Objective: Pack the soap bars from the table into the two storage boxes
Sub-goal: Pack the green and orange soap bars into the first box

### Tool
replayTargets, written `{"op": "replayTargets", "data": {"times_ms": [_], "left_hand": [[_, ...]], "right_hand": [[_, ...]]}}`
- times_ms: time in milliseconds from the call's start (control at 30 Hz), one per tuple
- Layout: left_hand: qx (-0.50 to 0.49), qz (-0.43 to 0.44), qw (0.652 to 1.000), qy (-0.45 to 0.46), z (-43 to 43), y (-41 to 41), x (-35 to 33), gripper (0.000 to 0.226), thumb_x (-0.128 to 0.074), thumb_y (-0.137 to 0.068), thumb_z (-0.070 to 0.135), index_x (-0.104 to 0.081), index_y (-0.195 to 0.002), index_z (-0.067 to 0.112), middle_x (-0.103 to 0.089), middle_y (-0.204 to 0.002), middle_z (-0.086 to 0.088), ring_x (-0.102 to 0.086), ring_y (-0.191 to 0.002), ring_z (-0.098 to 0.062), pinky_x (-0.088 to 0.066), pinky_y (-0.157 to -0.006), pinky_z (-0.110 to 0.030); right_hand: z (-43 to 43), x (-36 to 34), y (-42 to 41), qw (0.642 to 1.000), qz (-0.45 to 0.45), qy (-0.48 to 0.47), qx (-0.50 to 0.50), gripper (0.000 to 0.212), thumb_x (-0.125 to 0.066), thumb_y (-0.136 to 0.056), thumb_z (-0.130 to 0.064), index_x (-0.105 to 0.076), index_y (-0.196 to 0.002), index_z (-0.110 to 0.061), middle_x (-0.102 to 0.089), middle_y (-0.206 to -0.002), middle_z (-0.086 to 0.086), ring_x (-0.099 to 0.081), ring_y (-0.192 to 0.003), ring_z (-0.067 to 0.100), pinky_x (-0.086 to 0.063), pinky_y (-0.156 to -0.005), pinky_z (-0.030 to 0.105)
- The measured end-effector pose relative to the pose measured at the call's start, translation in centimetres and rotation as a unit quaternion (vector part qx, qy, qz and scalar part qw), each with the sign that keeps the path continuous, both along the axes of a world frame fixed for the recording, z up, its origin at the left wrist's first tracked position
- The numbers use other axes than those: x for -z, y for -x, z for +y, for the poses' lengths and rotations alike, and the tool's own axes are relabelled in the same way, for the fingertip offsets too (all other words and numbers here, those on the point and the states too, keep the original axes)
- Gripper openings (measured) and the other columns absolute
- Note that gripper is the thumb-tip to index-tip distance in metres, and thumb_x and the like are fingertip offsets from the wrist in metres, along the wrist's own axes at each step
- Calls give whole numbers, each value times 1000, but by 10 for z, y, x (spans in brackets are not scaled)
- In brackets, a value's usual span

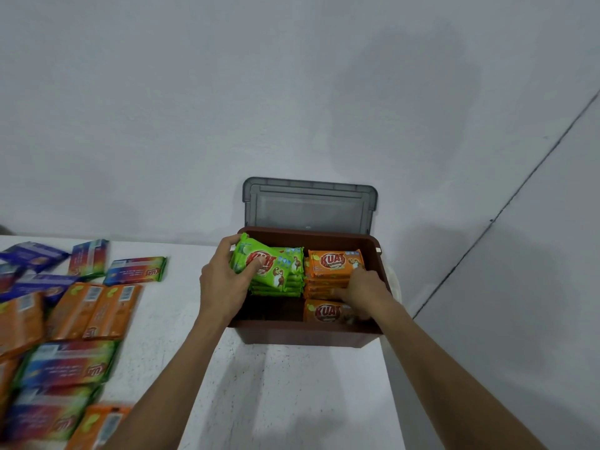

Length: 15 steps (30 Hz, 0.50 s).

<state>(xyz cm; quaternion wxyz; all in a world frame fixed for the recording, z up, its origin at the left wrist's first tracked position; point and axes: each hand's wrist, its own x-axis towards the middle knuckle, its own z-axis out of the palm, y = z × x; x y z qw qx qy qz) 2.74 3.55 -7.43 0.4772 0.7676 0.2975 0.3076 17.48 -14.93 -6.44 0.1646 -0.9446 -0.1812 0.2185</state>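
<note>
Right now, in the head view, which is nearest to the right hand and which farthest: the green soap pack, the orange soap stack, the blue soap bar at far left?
1. Orange soap stack, right side of the box, touched by the right hand.
2. Green soap pack, left side of the box.
3. Blue soap bar, far left.

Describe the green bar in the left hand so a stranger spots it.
Find the brown storage box with its grey lid up. Its left half holds a green stack; the bar is the top one, tilted in the left hand, while the rest lie flat.
</note>
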Motion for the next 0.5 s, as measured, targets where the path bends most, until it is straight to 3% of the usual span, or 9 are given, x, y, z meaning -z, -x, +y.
{"op": "replayTargets", "data": {"times_ms": [67,100,200,300,400,500], "left_hand": [[1,-14,1000,17,0,0,0,45,-75,-83,35,-54,-121,28,-67,-94,11,-64,-86,4,-57,-81,-31],[1,-24,999,29,-1,0,-1,44,-75,-83,33,-54,-121,28,-68,-94,11,-65,-86,5,-57,-79,-29],[13,-63,995,76,-3,-1,-5,40,-74,-84,28,-55,-119,27,-70,-98,6,-69,-88,-2,-57,-69,-19],[39,-77,992,96,-4,-2,-7,40,-71,-86,28,-55,-122,20,-70,-105,0,-70,-90,-8,-56,-64,-16],[63,-48,994,74,0,-1,-5,40,-67,-89,30,-56,-124,16,-69,-111,-2,-69,-94,-9,-55,-66,-14],[45,7,999,-18,8,3,-3,36,-59,-92,41,-61,-121,20,-68,-108,5,-66,-97,-8,-52,-71,-13]], "right_hand": [[3,-12,1,995,37,-88,3,35,-64,-92,-42,-62,-98,-8,-70,-106,16,-69,-85,28,-58,-80,37],[6,-17,3,989,54,-136,-2,40,-64,-92,-44,-63,-91,-4,-72,-95,19,-70,-76,27,-60,-74,39],[19,-23,13,959,111,-258,-19,46,-66,-89,-47,-64,-109,-6,-71,-96,14,-72,-79,21,-62,-75,42],[32,-21,24,904,256,-344,-8,46,-71,-88,-39,-56,-124,-15,-70,-111,10,-74,-91,24,-62,-79,41],[39,-19,30,845,335,-415,21,33,-72,-88,-14,-58,-117,-10,-70,-112,14,-73,-95,27,-61,-75,43],[35,-19,25,849,328,-413,10,23,-71,-88,-8,-59,-107,-9,-71,-107,12,-73,-94,25,-61,-68,38]]}}
